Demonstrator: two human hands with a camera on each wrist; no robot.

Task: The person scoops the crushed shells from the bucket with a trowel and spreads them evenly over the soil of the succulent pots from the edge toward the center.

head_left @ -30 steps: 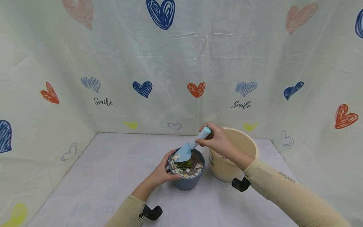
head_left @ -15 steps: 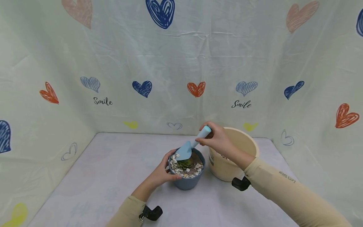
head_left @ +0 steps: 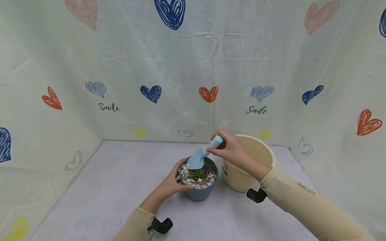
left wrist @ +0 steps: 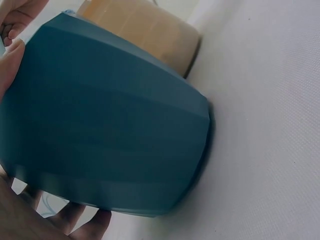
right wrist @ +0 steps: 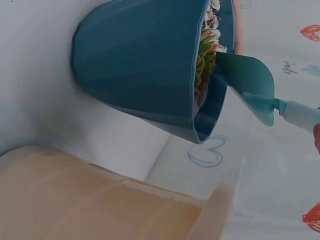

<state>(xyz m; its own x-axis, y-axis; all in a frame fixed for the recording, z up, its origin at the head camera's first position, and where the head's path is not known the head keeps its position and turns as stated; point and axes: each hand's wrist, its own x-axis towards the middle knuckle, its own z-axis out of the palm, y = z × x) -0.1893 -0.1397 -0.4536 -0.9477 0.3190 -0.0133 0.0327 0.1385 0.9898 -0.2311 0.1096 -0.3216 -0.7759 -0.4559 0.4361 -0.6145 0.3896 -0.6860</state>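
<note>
A blue-grey flower pot (head_left: pixel 196 195) stands upright, holding a green succulent (head_left: pixel 196 173) ringed by pale pebbles (head_left: pixel 184 173) on brown soil. Thumb and fingers of my left hand (head_left: pixel 172 184) grip the pot from its left side; in the left wrist view the thumb lies near the rim of the pot (left wrist: pixel 107 115), the fingers around the other side. My right hand (head_left: pixel 231 149) pinches the handle of a light blue trowel (head_left: pixel 196 160). The blade slants down over the pot's far left part, its tip close to the succulent (right wrist: pixel 204 65) in the right wrist view.
A large cream bucket (head_left: pixel 236 183) stands just right of the pot, below my right forearm. White cloth covers the table (head_left: pixel 126 174). A curtain (head_left: pixel 181 117) printed with hearts hangs behind and along both sides.
The trowel's blade has risen slightly and drawn back from the pebbles at the pot's left side. Pebbles seen at its tip earlier now lie in the pot. My left hand keeps its grip.
</note>
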